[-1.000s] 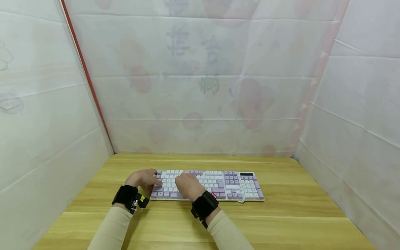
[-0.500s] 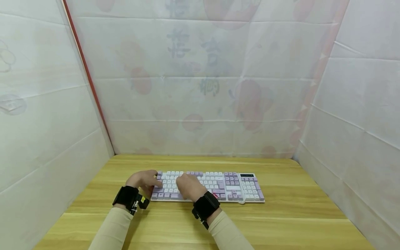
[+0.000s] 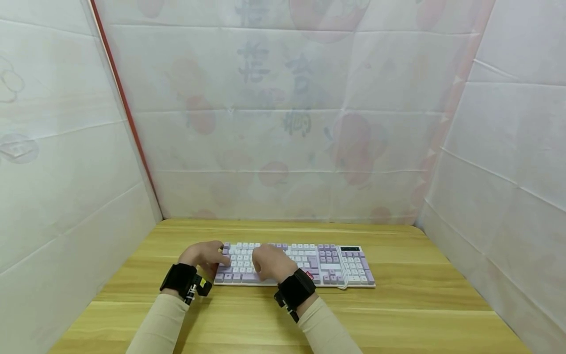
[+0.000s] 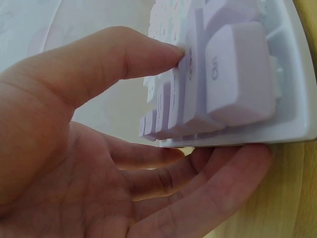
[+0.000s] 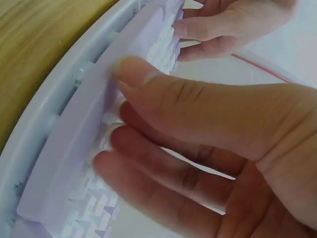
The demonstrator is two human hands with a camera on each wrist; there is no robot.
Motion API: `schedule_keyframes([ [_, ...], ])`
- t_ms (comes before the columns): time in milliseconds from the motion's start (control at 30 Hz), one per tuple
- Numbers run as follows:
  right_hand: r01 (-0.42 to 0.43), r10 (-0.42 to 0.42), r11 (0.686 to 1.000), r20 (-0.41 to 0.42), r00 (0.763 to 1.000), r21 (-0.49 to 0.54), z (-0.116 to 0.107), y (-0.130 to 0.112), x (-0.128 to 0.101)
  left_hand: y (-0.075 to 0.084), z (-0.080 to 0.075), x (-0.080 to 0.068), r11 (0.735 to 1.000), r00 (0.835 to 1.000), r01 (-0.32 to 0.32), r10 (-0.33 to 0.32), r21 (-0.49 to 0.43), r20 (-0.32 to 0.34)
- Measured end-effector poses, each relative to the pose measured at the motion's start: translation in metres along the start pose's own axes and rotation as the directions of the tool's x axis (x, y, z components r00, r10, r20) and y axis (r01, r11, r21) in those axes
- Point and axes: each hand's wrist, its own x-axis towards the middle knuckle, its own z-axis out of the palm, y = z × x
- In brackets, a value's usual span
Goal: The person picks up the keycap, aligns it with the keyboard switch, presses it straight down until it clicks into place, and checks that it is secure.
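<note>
A full-size keyboard (image 3: 326,266) with white and lilac keys lies on the wooden table. At its left end my left hand (image 3: 205,254) holds it. In the left wrist view, the thumb (image 4: 153,59) presses on the lilac side keys while the other fingers lie along the keyboard's edge and partly beneath it. My right hand (image 3: 274,261) is over the left-middle keys, fingers bent. Seen from the right wrist, its fingertips (image 5: 106,161) meet the white keys and its thumb is at the long lilac space bar (image 5: 74,134). Nothing shows in its grasp.
A bundled white cable (image 3: 342,268) lies across the keyboard's right part. The wooden table (image 3: 398,314) is bounded by white sheet walls at the back (image 3: 283,147), left and right. A red strip runs down the left corner.
My right hand has shifted slightly right and toward me over the keys. The left hand keeps its place on the keyboard's left end.
</note>
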Motion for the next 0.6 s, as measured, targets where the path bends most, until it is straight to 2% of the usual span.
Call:
schedule_keyframes([
  [200, 0.016, -0.015, 1.0, -0.023, 1.0, 0.014, -0.0033, 0.0027, -0.0019, -0.0014, 0.0015, 0.0005, 1.0, 1.0, -0.008, 0.008, -0.011, -0.007],
  [433, -0.011, 0.01, 1.0, 0.012, 1.0, 0.025, -0.0038, 0.0014, -0.004, -0.0011, 0.0017, 0.0, 1.0, 1.0, -0.009, 0.009, -0.014, -0.009],
  [600, -0.016, 0.016, 0.999, -0.001, 1.0, 0.03, -0.0016, 0.0009, -0.0037, -0.0005, 0.0011, 0.0006, 1.0, 1.0, -0.004, 0.004, -0.01, -0.007],
])
